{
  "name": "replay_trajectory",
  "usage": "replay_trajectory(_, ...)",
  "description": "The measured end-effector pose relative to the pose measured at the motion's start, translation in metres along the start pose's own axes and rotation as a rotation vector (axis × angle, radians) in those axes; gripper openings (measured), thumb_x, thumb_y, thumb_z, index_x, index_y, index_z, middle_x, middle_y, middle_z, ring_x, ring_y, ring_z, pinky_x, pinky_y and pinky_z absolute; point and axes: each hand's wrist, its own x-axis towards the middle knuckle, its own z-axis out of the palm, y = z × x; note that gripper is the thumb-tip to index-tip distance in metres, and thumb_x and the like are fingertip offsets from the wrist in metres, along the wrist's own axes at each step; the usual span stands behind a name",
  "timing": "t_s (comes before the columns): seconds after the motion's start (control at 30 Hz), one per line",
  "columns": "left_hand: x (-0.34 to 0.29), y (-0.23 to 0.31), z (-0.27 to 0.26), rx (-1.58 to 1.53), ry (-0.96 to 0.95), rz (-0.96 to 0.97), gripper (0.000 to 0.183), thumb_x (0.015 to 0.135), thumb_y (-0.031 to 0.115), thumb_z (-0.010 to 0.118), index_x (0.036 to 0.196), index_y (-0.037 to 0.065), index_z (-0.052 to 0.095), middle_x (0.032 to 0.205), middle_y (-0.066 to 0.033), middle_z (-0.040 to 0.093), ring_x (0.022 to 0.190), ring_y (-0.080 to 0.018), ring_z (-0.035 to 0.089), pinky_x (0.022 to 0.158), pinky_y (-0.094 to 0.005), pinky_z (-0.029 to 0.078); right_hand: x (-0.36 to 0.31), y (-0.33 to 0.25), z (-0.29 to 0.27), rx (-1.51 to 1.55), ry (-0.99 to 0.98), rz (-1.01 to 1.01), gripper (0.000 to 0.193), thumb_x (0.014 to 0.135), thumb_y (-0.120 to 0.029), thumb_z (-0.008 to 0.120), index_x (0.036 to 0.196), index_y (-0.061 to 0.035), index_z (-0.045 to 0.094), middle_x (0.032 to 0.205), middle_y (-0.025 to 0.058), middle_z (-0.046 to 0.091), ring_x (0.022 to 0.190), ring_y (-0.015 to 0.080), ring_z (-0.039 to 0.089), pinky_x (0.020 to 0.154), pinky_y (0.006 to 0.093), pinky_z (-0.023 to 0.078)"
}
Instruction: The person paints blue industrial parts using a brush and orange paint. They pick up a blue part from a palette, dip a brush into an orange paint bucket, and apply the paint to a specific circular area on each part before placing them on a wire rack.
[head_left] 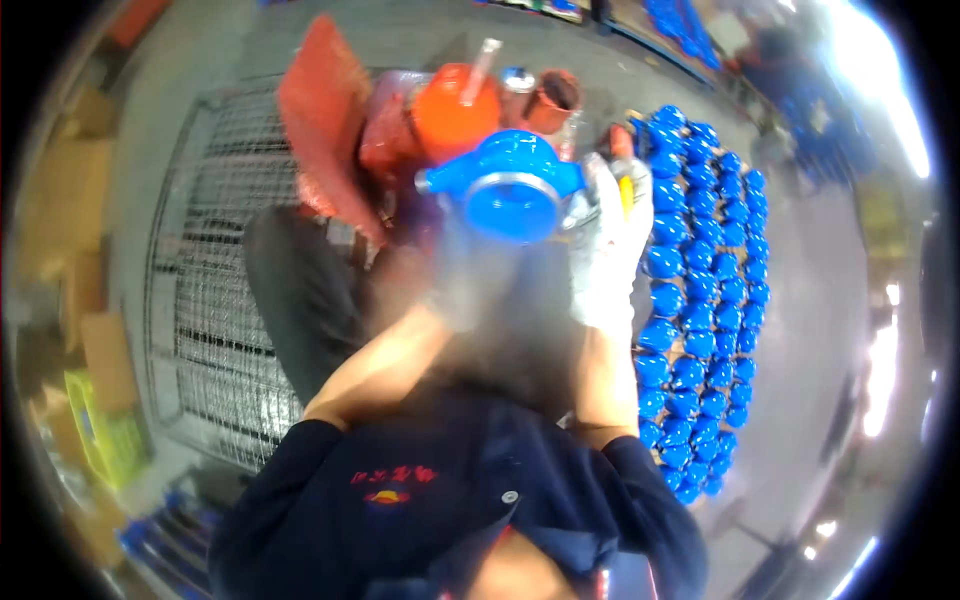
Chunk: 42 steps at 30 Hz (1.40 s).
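Note:
A glossy blue water meter body [505,165], with a metal-rimmed round opening and a stub at each side, is raised in front of me, tilted so that the opening faces me. Beneath it, my left hand [460,295] is smeared by motion, so its fingers and grip do not show. In a whitish glove, my right hand [608,225] is at the body's right stub. Its fingers are closed round a slim yellow tool [627,195]. A red and dark piece [621,142] juts up beyond the fingertips; whether it belongs to the tool I cannot tell.
Rows of similar blue bodies [700,290] stand close on my right. Ahead are an orange tub [455,110] with a pale stick, a reddish cup [553,100], a small metal-topped can [517,82] and an upright red panel [322,110]. A wire mesh frame [215,290] lies left.

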Motion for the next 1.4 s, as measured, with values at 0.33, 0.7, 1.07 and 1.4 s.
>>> replay_trajectory(0.33,-0.082,0.096,0.065,0.253,-0.191,0.165,0.080,0.098,0.067,0.043,0.149,0.006,0.041,0.149,-0.0201,0.048,0.142,-0.0430,0.041,0.118,-0.0606,0.032,-0.110,0.076,0.072,-0.035,-0.218,0.168,0.020,0.099,-0.014,0.067,0.094,-0.0059,0.050,0.073,0.0091,0.063,0.057,0.0156,0.063,0.056,0.0265,0.052)
replay_trajectory(0.7,-0.081,0.090,0.046,1.503,-0.146,0.623,0.075,0.091,0.026,0.074,0.152,0.010,0.033,0.144,-0.0104,0.049,0.131,-0.0253,0.052,0.108,-0.0432,0.047,-0.117,0.109,0.058,0.108,-0.249,0.315,0.021,0.106,-0.018,0.055,0.113,0.0019,0.055,0.087,0.0127,0.066,0.063,0.0190,0.066,0.059,0.0304,0.056)
replay_trajectory(1.07,-0.084,0.085,0.048,1.426,-0.029,0.451,0.046,0.094,0.020,0.067,0.135,0.005,0.054,0.126,-0.0071,0.061,0.114,-0.0175,0.061,0.094,-0.0337,0.054,-0.112,0.104,0.024,-0.121,-0.350,0.192,0.011,0.103,-0.010,0.060,0.104,0.0004,0.057,0.088,0.0104,0.066,0.071,0.0175,0.067,0.067,0.0316,0.058)
replay_trajectory(1.4,-0.025,0.149,0.114,0.776,-0.141,-0.144,0.093,0.084,0.060,0.072,0.149,0.004,0.036,0.141,-0.0213,0.053,0.105,-0.0385,0.067,0.072,-0.0387,0.061,-0.002,0.112,-0.051,-0.564,-0.232,-0.128,0.009,0.093,-0.002,0.071,0.099,0.0009,0.065,0.098,0.0088,0.074,0.093,0.0121,0.067,0.085,0.0265,0.054)
